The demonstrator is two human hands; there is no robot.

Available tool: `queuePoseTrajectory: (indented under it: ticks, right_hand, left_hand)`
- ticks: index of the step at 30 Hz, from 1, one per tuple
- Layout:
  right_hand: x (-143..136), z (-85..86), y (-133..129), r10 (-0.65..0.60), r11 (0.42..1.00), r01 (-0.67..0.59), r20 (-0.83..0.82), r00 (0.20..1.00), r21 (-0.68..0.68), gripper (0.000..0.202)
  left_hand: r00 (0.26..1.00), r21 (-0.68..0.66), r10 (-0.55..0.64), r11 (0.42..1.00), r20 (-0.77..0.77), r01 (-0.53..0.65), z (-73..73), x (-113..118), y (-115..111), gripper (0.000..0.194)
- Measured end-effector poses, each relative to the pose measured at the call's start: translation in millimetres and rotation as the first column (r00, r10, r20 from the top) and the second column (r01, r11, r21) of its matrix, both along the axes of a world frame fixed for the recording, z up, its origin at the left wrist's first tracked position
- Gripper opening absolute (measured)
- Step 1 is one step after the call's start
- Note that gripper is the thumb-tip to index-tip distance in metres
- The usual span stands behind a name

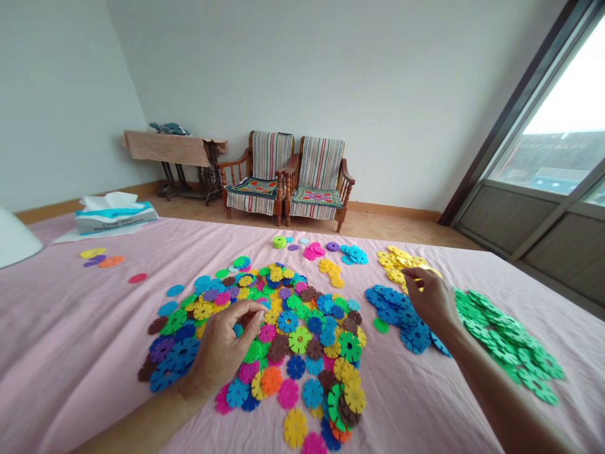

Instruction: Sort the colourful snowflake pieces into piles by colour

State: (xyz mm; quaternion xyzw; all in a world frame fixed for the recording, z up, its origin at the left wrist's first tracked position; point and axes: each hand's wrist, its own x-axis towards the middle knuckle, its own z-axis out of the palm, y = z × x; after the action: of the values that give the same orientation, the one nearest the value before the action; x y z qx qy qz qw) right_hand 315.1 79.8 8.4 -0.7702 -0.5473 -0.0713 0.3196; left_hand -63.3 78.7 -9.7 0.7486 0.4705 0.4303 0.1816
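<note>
1. Wrinkled pink cloth (85,334), spread beneath the mixed heap (288,321).
2. The mixed heap: slotted, flower-like discs in many colours.
3. Green pile (508,340), far right of the mixed heap; blue pile (394,315), between the two.
4. Left hand (227,343), over the mixed heap's left side, thumb and index fingertip close together; I cannot tell if they pinch a disc.
5. Right hand (432,299), right of the mixed heap, at the yellow pile (397,258), fingers curled; grip unclear.
6. Tissue box (118,217), beyond the mixed heap, leftward; dark lettering too blurred to read.
</note>
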Motion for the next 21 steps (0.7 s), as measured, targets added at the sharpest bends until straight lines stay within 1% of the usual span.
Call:
queuePoseTrajectory:
  ticks: [1,3,5,6,8,10,12,13,17,21]
  right_hand:
    - [-8,1.9,-1,0.036,0.999,-0.035,-0.01,0.999,0.015,0.031]
    - [-28,3.7,-4,0.153,0.988,-0.152,-0.031,0.988,0.026,0.028]
    - [-51,3.1,-8,0.311,0.95,-0.311,-0.054,0.949,0.015,0.024]
    - [-63,2.3,-10,0.397,0.918,-0.398,-0.067,0.915,0.001,0.023]
    - [-85,0.8,-15,0.545,0.834,-0.55,-0.094,0.833,-0.043,0.021]
    - [-103,0.8,-20,0.631,0.763,-0.637,-0.092,0.771,-0.11,0.019]
    - [-115,2.8,-22,0.661,0.728,-0.661,-0.068,0.747,-0.183,0.017]
    - [-119,4.3,-21,0.661,0.724,-0.656,-0.054,0.748,-0.213,0.018]
    - [-125,9.6,-9,0.619,0.75,-0.585,0.017,0.785,-0.309,0.022]
    - [-126,7.3,7,0.573,0.757,-0.485,0.088,0.815,-0.437,0.026]
  left_hand:
    - [1.0,0.0,-0.002,1.0,0.002,0.002,0.2,0,0,0.019]
    - [1.0,0.004,-0.002,1.0,0.006,0.002,1.0,1,0,0.019]
    - [1.0,0.009,0.0,1.0,0.007,0.0,1.6,1,0,0.018]
    - [1.0,0.013,0.0,1.0,0.008,0.0,1.8,1,0,0.018]
    - [1.0,0.02,0.001,1.0,0.008,-0.002,1.5,1,0,0.017]
    - [1.0,0.018,0.001,1.0,0.01,-0.001,0.8,0,0,0.016]
    - [1.0,0.006,-0.005,1.0,0.013,0.005,0.0,0,0,0.017]
    - [1.0,-0.001,-0.007,1.0,0.015,0.007,-0.2,0,-1,0.017]
    - [1.0,-0.014,-0.015,1.0,0.017,0.016,-0.4,0,-2,0.017]
    - [1.0,-0.01,-0.013,1.0,0.02,0.013,0.9,1,-2,0.018]
